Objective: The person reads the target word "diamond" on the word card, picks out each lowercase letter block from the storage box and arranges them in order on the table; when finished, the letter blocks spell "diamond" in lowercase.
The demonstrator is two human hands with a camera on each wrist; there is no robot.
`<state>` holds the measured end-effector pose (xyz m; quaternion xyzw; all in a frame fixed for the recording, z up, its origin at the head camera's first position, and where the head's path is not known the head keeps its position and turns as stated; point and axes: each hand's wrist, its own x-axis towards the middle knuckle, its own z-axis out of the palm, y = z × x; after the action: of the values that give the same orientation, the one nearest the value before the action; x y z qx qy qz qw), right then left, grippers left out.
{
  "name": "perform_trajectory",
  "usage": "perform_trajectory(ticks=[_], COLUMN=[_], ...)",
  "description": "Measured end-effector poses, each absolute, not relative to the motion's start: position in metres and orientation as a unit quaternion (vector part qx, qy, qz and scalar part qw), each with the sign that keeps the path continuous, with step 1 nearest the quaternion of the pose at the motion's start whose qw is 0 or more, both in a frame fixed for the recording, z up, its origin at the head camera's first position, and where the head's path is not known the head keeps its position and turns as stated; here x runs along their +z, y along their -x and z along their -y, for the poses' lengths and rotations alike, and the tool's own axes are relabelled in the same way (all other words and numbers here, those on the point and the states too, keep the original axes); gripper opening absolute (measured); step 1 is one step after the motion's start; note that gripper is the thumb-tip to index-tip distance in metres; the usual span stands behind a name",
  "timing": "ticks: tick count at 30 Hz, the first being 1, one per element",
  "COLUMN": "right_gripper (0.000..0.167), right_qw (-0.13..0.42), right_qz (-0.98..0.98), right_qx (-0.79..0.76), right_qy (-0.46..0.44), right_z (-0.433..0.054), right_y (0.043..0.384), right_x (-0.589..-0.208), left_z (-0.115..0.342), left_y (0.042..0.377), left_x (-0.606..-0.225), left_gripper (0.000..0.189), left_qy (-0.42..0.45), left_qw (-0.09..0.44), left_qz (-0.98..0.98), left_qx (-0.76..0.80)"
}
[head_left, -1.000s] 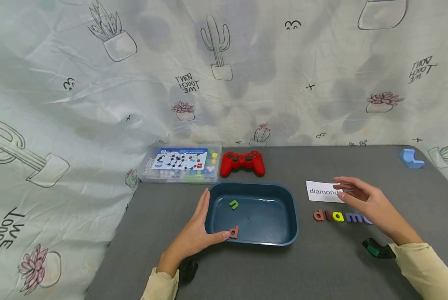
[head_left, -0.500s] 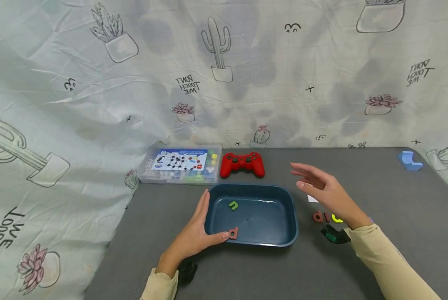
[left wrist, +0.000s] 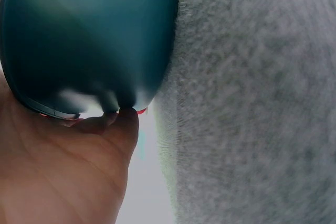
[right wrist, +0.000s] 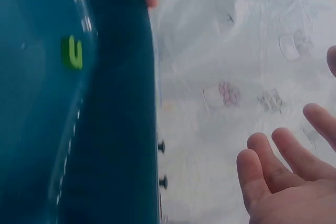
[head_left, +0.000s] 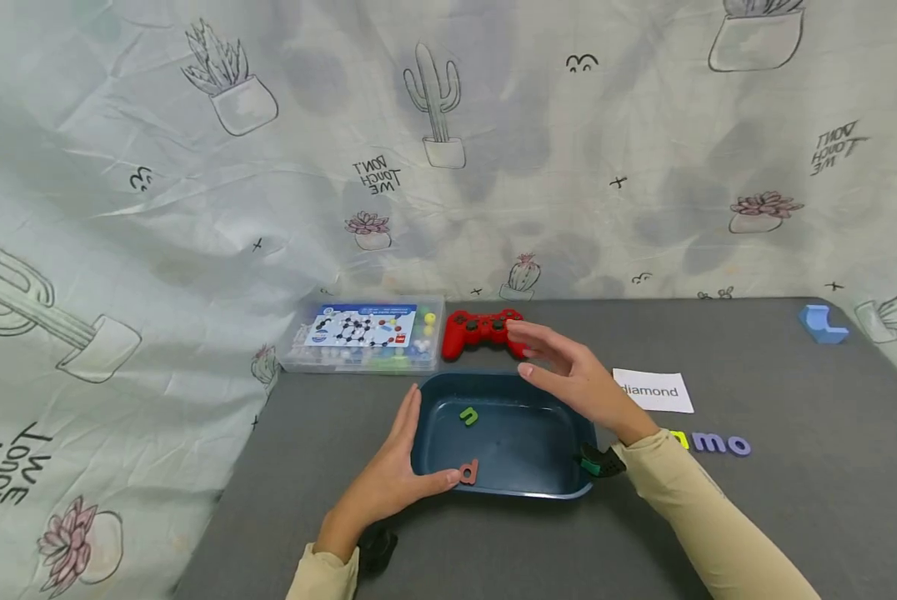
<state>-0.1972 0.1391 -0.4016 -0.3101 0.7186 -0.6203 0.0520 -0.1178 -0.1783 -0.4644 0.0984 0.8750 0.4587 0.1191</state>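
Note:
In the head view a dark blue tray (head_left: 504,492) holds a green letter n (head_left: 468,416) and a reddish-brown letter d (head_left: 468,472). My left hand (head_left: 388,471) grips the tray's left front corner, fingers along the side wall and thumb over the front rim beside the d. The left wrist view shows that hand against the tray's outer wall (left wrist: 94,30). Above the tray's back right part hovers my right hand (head_left: 579,383), fingers loosely bent and holding nothing. It appears apart from the tray wall (right wrist: 126,98) in the right wrist view.
A red game controller (head_left: 465,333) and a clear plastic case (head_left: 362,333) stand behind the tray. Right of it lie a white card reading "diamond" (head_left: 658,392), purple letters m (head_left: 709,442) and o (head_left: 739,446), and a partly hidden yellow letter. A blue block (head_left: 822,325) sits far right.
My right hand has travelled left from beside the word card to over the tray, and its forearm now covers the leftmost letters of the row. My left hand and the tray stay put.

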Motion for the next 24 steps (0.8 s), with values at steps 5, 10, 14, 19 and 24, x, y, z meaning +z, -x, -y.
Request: perform_trajectory(ticks=[5,10,14,19,24], right_gripper=[0.059,0.061,0.062,0.061,0.06], right_qw=[0.047,0.055,0.072,0.097,0.119], right_qz=[-0.704,-0.712,-0.718,-0.723,-0.729], right_qx=[-0.618,-0.601,-0.595,-0.587,-0.575], right_qy=[0.348,0.359,0.355,0.351,0.352], right_z=[-0.115,-0.097,-0.087,-0.078,-0.072], right_y=[0.2,0.203,0.204,0.203,0.202], right_x=[-0.405,-0.408,-0.413,-0.417,-0.42], left_z=[0.178,0.179,0.179,0.179,0.181], left_y=[0.117,0.117,0.117,0.117,0.117], left_x=[-0.465,-0.466,-0.467,-0.467,-0.466], left_gripper=[0.125,0.125,0.126,0.126,0.126], left_qy=[-0.1,-0.103,-0.1,-0.098,-0.107], left_qw=[0.118,0.115,0.116,0.117,0.114], left_qz=[-0.872,-0.869,-0.869,-0.869,-0.867], left_qx=[0.464,0.47,0.471,0.471,0.473])
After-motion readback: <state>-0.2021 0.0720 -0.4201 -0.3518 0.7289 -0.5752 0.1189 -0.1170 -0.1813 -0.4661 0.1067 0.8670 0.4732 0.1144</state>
